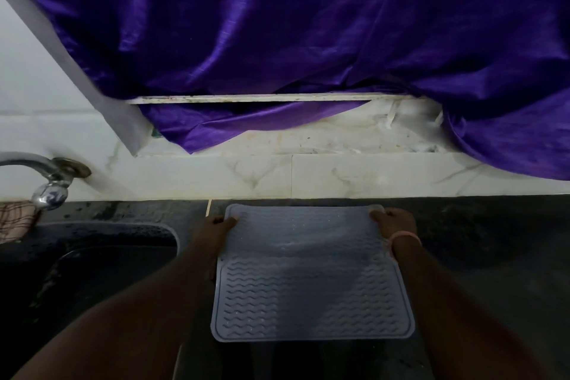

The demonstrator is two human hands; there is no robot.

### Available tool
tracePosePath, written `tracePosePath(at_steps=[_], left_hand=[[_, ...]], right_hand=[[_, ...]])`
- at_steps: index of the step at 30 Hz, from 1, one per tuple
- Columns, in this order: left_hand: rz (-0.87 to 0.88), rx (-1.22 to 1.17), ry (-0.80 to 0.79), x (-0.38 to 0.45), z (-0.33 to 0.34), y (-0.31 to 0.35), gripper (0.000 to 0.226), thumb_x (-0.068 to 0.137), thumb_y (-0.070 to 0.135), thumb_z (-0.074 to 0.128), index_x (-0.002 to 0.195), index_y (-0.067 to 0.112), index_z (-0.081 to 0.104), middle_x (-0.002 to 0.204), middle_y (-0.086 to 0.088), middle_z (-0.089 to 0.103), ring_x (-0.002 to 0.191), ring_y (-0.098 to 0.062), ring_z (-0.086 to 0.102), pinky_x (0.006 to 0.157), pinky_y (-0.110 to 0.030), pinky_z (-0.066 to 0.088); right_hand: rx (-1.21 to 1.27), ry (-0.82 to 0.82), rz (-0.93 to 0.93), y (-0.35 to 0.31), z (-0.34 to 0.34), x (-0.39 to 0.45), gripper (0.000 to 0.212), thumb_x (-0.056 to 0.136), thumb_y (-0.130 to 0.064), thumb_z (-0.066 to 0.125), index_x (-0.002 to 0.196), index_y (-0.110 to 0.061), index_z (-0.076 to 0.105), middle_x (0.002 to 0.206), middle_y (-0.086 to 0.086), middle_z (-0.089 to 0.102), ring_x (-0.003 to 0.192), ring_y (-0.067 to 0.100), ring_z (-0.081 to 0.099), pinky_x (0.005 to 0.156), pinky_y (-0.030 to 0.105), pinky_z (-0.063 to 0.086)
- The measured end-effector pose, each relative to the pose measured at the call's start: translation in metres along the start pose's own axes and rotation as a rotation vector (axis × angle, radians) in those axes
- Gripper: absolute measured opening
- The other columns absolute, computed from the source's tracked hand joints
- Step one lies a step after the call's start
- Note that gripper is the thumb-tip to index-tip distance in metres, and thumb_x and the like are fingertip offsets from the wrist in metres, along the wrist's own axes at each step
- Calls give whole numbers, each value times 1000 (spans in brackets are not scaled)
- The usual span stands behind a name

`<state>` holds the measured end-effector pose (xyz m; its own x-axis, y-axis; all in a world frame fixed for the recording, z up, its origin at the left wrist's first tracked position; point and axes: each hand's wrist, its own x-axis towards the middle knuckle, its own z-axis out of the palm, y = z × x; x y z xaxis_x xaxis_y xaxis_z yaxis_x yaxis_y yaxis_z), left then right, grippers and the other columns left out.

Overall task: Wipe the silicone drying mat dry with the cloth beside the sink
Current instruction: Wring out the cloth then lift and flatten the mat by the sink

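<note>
In the lower centre of the frame a pale grey-blue silicone drying mat point(311, 293), rectangular with rounded corners, a raised rim and rows of wavy ridges, lies on the dark speckled countertop point(481, 256), its far half lifted and slightly blurred. The left hand point(216, 230) pinches its far-left corner and the right hand point(393, 220), a pink band point(404, 237) at the wrist, grips the far-right corner. At the left edge a checked, woven cloth point(15, 220) sits behind the black sink point(92, 256), under the shiny metal tap point(46, 182), while glossy, creased purple fabric point(308, 25) fills the upper frame.
</note>
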<state>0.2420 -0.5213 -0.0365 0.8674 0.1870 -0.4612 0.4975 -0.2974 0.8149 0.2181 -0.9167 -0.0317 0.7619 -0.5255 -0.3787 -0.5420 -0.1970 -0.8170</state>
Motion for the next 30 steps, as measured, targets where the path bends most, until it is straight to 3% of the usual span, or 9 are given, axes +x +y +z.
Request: tracePosePath(at_steps=[4,8,10,14,19,21,24,26,30], left_hand=[[84,49,68,5,5,3,25,93,39,66,91,14,71,86,-8,71,85,-27,68,77,-47,56],[109,52,149,-7,15,2,27,98,34,61,110,11,68,99,-9,70,90,-21,64,61,-29,45],[113,96,190,-9,17,4,27,98,34,62,107,9,68,95,-10,70,83,-17,62,57,-25,39],[142,200,246,-6,16,7,30,97,38,63,109,11,68,96,-7,71,87,-22,65,57,-23,39],[252,379,261,-5,16,-19,15,92,15,63,106,13,67,90,-3,68,76,-19,65,57,-24,44],[284,489,203,-10,14,-32,27,91,18,59,117,22,65,111,-11,65,86,-23,64,71,-33,55],[362,705,149,-27,17,-39,36,91,20,57,126,22,65,127,-17,57,110,-39,57,95,-46,51],[392,808,117,-49,20,-38,41,92,21,57,132,22,62,133,-15,57,120,-39,51,101,-46,45],[268,825,110,-87,23,-50,46,93,30,52,139,25,51,140,-13,51,128,-37,46,105,-48,42]], right_hand=[[112,77,-52,-2,2,3,17,88,-12,71,100,1,70,90,10,66,85,23,57,76,30,43],[137,182,-48,10,9,4,21,88,-13,71,104,1,69,96,12,67,88,24,60,80,32,47],[36,213,-31,14,14,8,23,88,-23,71,103,-6,69,101,15,70,94,30,64,86,38,52],[-153,189,-55,19,19,16,39,90,-35,66,117,-8,66,116,15,68,108,35,62,97,43,47],[-496,161,-218,42,24,4,47,91,-41,52,126,-11,61,123,16,63,113,37,57,101,51,45],[-680,201,-259,50,31,-14,52,91,-40,54,134,-11,54,137,19,52,121,41,49,104,52,40],[-744,177,-282,49,51,-52,55,93,-36,56,142,-12,48,152,19,38,134,43,37,112,53,32],[-783,119,-259,51,65,-81,57,97,-39,48,148,-14,39,157,17,29,142,40,27,116,53,23],[-793,86,-187,64,76,-128,64,99,-46,39,155,-17,25,162,16,17,146,40,17,118,54,14]])
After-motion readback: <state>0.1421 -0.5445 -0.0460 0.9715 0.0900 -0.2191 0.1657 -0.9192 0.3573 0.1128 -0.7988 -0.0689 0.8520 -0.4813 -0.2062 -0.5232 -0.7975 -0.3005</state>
